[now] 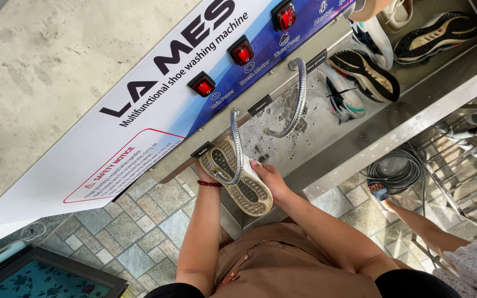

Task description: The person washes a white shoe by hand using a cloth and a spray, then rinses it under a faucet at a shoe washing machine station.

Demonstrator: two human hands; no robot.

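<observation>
sneaker [237, 175], pale sole turned up toward the camera, held over the near left end of the steel wash basin [327, 144], just below the machine's control panel [211, 66]. long axis running diagonally, one end far-left under the panel, the other near-right toward the body; toe versus heel not told apart with certainty. right hand [270, 181] clasped along the right edge of the shoe, fingers [258, 165] curled narrowly onto the sole rim. left hand [201, 175] mostly hidden behind the far-left end of the shoe, fingers out of sight, so grip not certain though wrist sits tight against the shoe; red bead bracelet [210, 183] on that wrist. flexible metal hose [236, 144] hanging from the panel and curving across the sole, touching or just above it. second metal hose [299, 94] bending down into the basin further right. three red rocker switches [242, 52] in a row on the blue panel strip. several other shoes [368, 72] lying on their sides at the far right end of the basin, well apart from the held one. coiled black hose [396, 168] on the paved floor [139, 215] to the right. another person's bare leg [423, 226] at near right.
</observation>
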